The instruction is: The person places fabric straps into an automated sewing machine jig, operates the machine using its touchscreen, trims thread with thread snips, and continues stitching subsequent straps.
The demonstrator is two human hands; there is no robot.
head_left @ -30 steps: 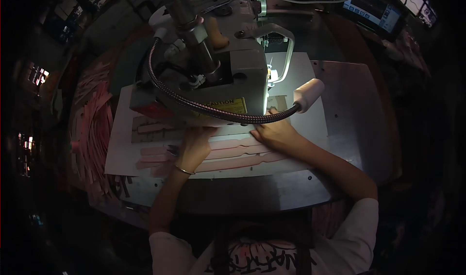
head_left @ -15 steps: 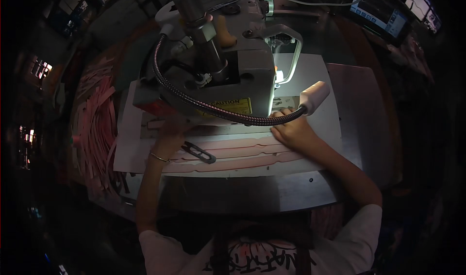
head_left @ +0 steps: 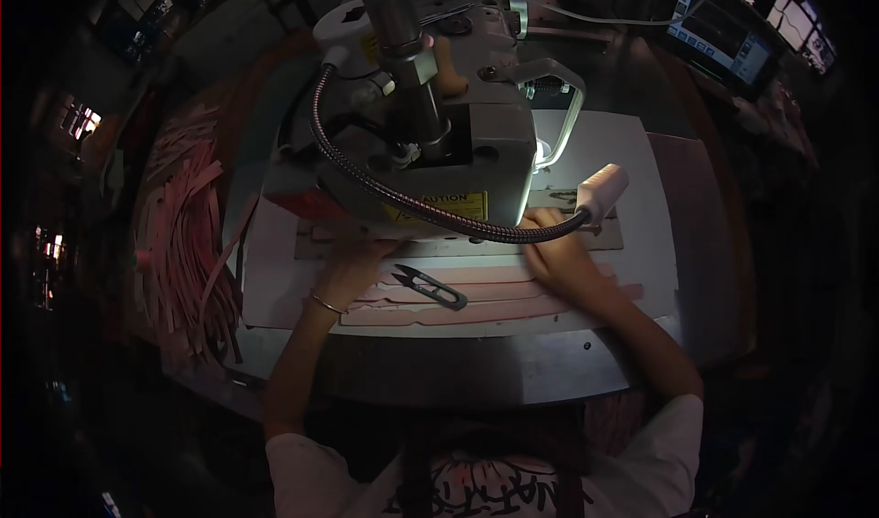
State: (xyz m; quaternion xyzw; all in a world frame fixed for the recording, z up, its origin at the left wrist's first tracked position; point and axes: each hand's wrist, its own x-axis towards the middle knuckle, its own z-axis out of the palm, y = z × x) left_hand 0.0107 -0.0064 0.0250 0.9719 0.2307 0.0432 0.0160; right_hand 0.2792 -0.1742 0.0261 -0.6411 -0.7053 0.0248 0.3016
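My left hand (head_left: 355,266) lies on the left of a white sheet (head_left: 650,285), its fingers reaching into shadow at the front of the sewing machine (head_left: 499,175). My right hand (head_left: 560,257) rests at the right, by the lit needle area. Its fingers are bent and touch a greyish plate (head_left: 604,236), with the thumb apart from them; the fingertips are partly hidden. Between the hands lie thread snips (head_left: 432,287), on top of several long pink strips (head_left: 476,315) with wavy edges. Neither hand touches the snips.
A heap of loose pink strips (head_left: 188,262) lies at the left of the table. A flexible lamp (head_left: 602,193) arches across the machine's front. A metal table edge (head_left: 485,372) runs in front of my body, and a lit screen (head_left: 719,42) stands at the back right.
The white sheet has slid right under the machine, carrying the plate, the strips and the snips. Both hands have shifted right too, my left hand more clearly. The view has also moved slightly.
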